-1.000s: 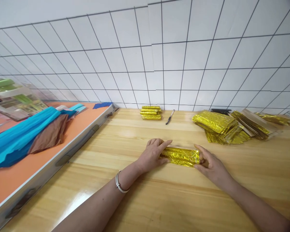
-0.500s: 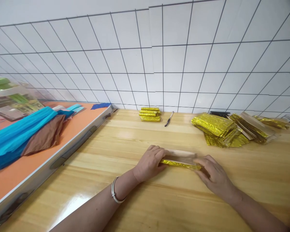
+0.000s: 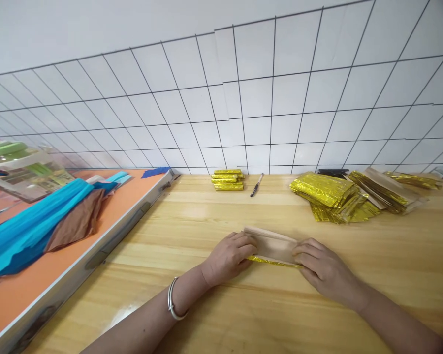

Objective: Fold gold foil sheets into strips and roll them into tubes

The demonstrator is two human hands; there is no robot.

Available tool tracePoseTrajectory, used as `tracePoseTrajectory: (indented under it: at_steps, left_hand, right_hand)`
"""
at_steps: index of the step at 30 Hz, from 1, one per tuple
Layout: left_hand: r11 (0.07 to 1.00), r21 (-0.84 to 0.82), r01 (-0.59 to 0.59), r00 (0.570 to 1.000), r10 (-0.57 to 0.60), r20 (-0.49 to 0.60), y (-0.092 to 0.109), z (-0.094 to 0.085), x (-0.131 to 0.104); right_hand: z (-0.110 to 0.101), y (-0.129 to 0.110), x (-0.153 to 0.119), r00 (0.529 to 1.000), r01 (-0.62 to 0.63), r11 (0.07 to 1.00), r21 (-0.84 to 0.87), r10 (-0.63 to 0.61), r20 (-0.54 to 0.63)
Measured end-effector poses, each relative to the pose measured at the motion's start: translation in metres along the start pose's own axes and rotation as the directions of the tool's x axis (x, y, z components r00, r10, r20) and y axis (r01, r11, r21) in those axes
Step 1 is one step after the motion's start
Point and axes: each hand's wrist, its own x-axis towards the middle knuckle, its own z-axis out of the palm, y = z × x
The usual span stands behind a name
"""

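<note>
Between my hands lies a gold foil paper sheet (image 3: 275, 247), its plain tan side facing up and a narrow gold strip folded along the near edge. My left hand (image 3: 231, 258) grips its left end, fingers curled over the paper. At the right end, my right hand (image 3: 323, 265) has its fingers closed on the sheet. The far edge of the paper stands up slightly. My fingertips hide both ends of it.
Beyond the hands sit a small stack of rolled gold foil (image 3: 227, 180) and a pen (image 3: 257, 185). Gold foil sheets (image 3: 323, 191) are piled at the right. Blue fabric-like material (image 3: 40, 221), brown cloth (image 3: 76, 221) and a green-lidded jug (image 3: 29, 172) occupy an orange surface (image 3: 114, 209) at left.
My right hand has closed more firmly on the right end of the sheet. The paper now shows more of its tan face, and the view has tilted slightly.
</note>
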Motion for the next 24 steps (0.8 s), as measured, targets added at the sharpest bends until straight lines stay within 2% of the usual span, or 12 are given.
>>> tracePoseTrajectory:
  at_steps: [8,13,19,24]
  left_hand:
    - [0.944,-0.311,0.110,0.992,-0.088,0.086,0.007,-0.012,-0.025]
    - [0.883,-0.456,0.115,0.992,-0.123,0.012,0.009,-0.010,-0.032]
    - [0.855,-0.431,0.288,0.942,-0.334,-0.034,0.012,-0.006,-0.030]
    - [0.853,-0.348,0.389,0.891,-0.445,-0.095,0.014,-0.002,-0.028]
  right_hand:
    - [-0.008,-0.007,-0.005,0.992,-0.069,0.997,-0.015,0.070,0.104]
    - [-0.009,-0.018,0.002,0.979,-0.145,0.988,0.058,0.134,0.156]
    - [0.002,-0.024,0.006,0.962,-0.265,0.956,0.128,0.254,0.099]
    - [0.014,-0.021,0.008,0.954,-0.299,0.952,0.068,0.298,0.031]
